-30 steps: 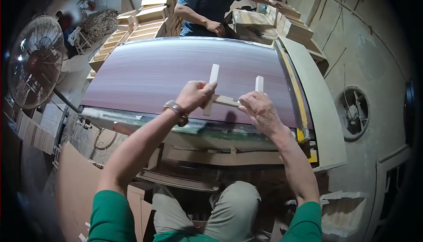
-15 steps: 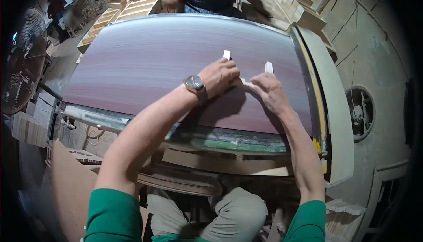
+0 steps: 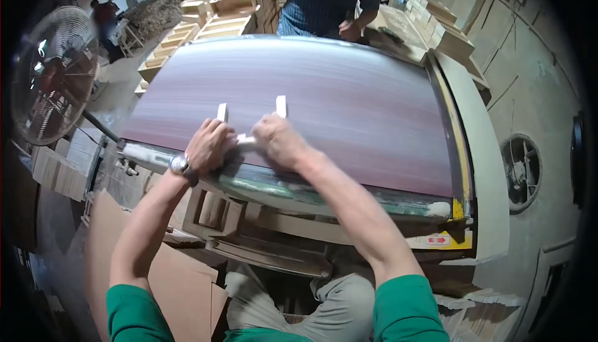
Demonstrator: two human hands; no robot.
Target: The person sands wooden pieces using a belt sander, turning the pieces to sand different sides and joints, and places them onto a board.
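Observation:
A pale wooden frame piece [image 3: 281, 106] rests on the wide purplish sanding belt [image 3: 361, 118]. Two of its legs stick out past my fingers, and a crossbar shows between my hands. My left hand [image 3: 209, 145], with a watch at the wrist, is closed around the left side of the piece near the belt's front edge. Closed over the right side is my right hand [image 3: 280, 141], slightly blurred. My palms and fingers hide most of the wood, so I cannot tell whether it is one joined part.
A worn green-black rail [image 3: 280, 186] borders the belt in front; a pale board [image 3: 476, 155] flanks it at right. Across the belt stands a person in an apron [image 3: 321, 5], near stacked wooden frames [image 3: 233, 24]. A fan [image 3: 56, 74] stands at left, brown sheets [image 3: 180, 286] below.
Both hands have moved left and nearer the belt's front edge, carrying the wooden frame piece along. My view has shifted somewhat. The person opposite has an arm stretched toward the stacked frames.

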